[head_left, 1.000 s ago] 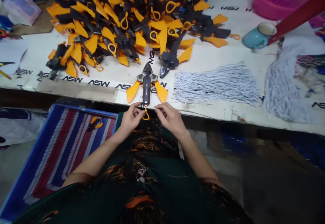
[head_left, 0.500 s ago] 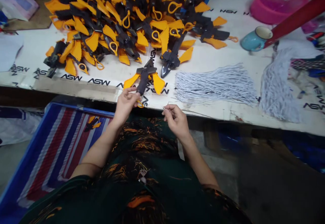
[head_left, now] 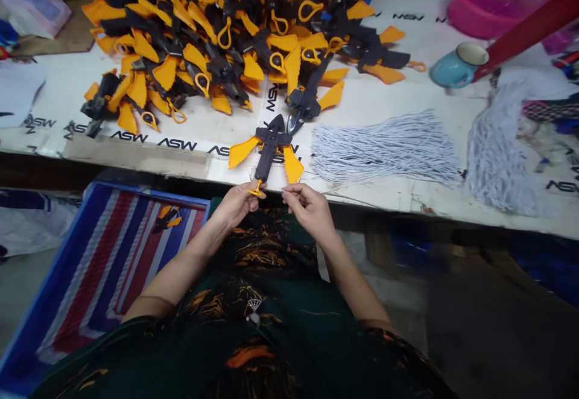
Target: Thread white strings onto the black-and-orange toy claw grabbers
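Observation:
My left hand is closed on the yellow loop at the near end of a black-and-orange winged piece. That piece lies on the table edge, its dark pointed tip facing away and its two orange flaps spread to the sides. Just right of the loop, my right hand pinches the end of a thin white string, which trails rightward along the table edge. A flat bundle of white strings lies beyond it on the table. Another winged piece touches or nearly touches the tip.
A large heap of similar black-and-orange pieces covers the back left of the table. At right are a blue mug, a pink basin, a red tube and more strings. A striped, blue-rimmed tray stands lower left.
The winged piece has shifted slightly right and nearer me. My left hand has moved from its black body down to the yellow loop, and my right hand has come closer to it.

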### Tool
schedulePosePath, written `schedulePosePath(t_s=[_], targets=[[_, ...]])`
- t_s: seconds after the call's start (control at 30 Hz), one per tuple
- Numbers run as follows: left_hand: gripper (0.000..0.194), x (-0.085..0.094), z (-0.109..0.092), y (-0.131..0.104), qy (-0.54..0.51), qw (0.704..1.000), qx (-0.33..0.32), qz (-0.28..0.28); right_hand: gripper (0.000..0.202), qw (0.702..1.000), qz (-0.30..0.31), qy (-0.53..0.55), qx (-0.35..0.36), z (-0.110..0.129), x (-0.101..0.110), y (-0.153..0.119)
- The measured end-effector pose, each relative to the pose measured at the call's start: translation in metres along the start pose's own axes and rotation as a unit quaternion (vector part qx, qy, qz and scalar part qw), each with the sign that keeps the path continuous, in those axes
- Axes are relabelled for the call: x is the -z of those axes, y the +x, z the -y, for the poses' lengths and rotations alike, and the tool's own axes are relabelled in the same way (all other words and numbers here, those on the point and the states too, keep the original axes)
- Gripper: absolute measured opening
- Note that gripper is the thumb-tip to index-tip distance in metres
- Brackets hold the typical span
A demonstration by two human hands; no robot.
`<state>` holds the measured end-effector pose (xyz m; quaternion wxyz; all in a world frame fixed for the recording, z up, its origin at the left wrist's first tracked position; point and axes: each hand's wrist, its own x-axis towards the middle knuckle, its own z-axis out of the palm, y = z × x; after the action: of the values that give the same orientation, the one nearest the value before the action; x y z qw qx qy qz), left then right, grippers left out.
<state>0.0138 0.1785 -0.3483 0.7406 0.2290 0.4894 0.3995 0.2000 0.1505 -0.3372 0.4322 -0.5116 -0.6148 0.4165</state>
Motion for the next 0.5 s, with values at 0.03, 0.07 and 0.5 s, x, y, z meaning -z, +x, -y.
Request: schedulePosePath(t_s=[0.03,0.07,0.5], targets=[[0.04,0.002,0.002,0.0,0.043,0.999,-0.013,0.0,0.019,1.0,0.01,-0.025,0.01,-0.001,-0.001,0.002],[0.043,0.004,0.004,-0.001,0.092,0.995,-0.03,-0.002,0.018,0.998,0.015,-0.053,0.024,-0.002,-0.002,0.004],[0.043,0.015,0.029,0.0,0.246,0.96,-0.132,0.023,0.017,0.958,0.012,-0.264,0.106,-0.017,-0.02,0.001]])
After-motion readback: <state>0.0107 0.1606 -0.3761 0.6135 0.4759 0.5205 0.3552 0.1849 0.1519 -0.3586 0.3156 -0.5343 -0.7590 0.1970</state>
